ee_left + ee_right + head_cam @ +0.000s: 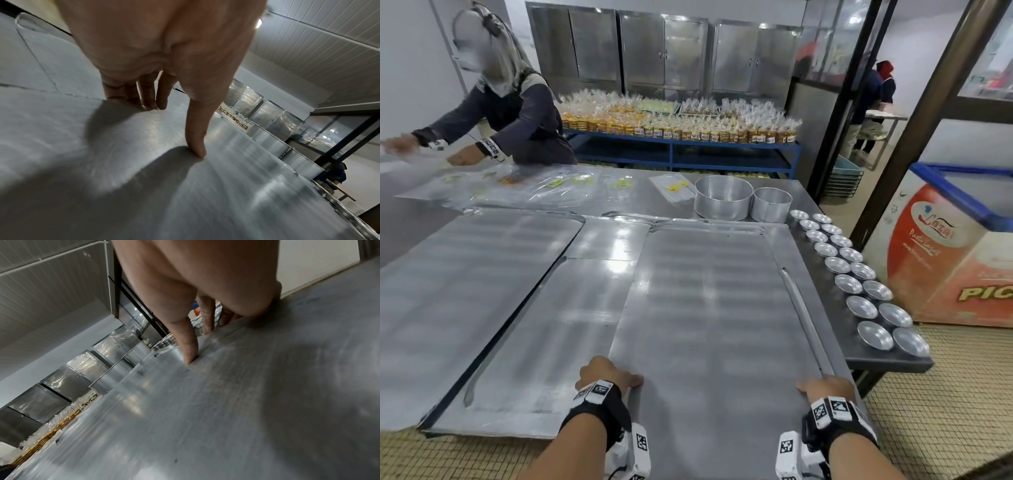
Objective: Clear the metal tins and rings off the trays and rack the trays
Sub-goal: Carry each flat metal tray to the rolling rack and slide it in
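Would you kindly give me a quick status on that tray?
Left hand and right hand grip tray edges. Tray bare. Small tins alongside on table.

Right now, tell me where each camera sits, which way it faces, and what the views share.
Head: worn on the head, looking forward and down over the near tray; both forearms and the hands show, left hand, right hand.
Left wrist: looks along the left hand, thumb on top of the tray, fingers curled over its edge.
Right wrist: looks along the right hand gripping the tray.
Shared: the same tray; both wrist views also show the steel cabinets.
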Demonstrator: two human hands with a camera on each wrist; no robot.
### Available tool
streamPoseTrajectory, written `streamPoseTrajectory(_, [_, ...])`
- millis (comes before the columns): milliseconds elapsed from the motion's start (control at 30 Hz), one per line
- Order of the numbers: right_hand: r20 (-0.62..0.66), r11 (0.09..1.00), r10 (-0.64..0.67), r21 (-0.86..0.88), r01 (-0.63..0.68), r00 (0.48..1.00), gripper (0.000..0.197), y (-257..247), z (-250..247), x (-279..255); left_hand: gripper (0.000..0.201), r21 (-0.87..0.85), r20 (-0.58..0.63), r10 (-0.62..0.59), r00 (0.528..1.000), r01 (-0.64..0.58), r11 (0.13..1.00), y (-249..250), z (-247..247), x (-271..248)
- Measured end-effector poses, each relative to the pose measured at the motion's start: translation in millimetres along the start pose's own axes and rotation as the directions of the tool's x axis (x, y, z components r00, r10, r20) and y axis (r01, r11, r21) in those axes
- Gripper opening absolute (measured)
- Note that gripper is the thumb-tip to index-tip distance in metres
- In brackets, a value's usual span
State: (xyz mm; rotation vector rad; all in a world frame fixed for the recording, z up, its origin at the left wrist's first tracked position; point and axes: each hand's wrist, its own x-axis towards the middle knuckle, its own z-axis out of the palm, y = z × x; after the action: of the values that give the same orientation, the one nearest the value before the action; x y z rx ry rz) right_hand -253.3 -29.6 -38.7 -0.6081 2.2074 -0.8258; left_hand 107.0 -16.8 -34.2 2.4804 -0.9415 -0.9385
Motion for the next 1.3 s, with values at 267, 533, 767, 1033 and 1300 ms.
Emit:
streamPoseTrajectory(267, [0.052,1.0,0.003,-0.018,-0.002,0.999,0.05,-2,-2,19,0.06,0.051,-0.037,-0.018,0.999,0.02,0.998,12,21,10])
streamPoseTrajectory(533, [0.013,0.992,-0.102,-0.072,0.102,0.995,0.051,-7,7,28,0.073,0.09,-0.068,0.007,0.998,-0.001,0.996,20,34,26])
streamPoseTrajectory(767, [0.007,0.984,-0.06,-0.169,0.06,0.998,0.038,-14,6,30,0.078,0.131,-0.06,-0.032,0.998,0.039,0.991,18,41,42])
streamPoseTrajectory(1033, [0.018,0.897,-0.001,-0.443,0.009,1.0,0.05,-24,20,33,0.066,0.096,-0.019,-0.129,0.991,0.13,0.987,30,43,44])
streamPoseTrajectory(1300, [0.099,0.906,0.052,-0.423,-0.005,0.994,0.045,-35,12,35,0.077,0.047,-0.002,-0.209,0.978,0.209,0.977,32,38,44])
